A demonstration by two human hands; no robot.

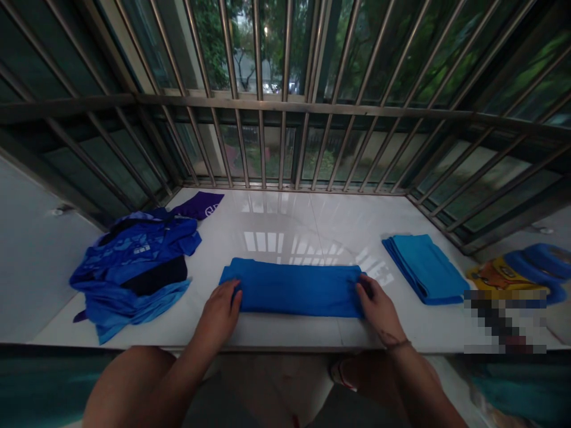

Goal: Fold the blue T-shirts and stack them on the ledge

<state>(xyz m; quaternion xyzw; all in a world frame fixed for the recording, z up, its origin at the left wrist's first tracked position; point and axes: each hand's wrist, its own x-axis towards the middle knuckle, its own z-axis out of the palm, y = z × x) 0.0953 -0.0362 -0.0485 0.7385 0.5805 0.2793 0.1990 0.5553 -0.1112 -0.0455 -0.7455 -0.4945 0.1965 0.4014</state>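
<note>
Blue cloth (pixel 298 289) partly hidden, pixelated patch (pixel 504 324), blurred trees (pixel 212 47)

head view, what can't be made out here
All in the head view:
Blue folded cloth: inner layers, hidden by its top layer.
Clothes pile: lower garments, covered by those above.
Yellow-and-blue object: markings blurred, lower part covered by the pixelated patch.
Whatever else that patch covers.

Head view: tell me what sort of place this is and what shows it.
Likely a bay window, perhaps in a home: metal bars wrap around three sides of a glossy white sill, and heaped clothes lie on it.
</note>
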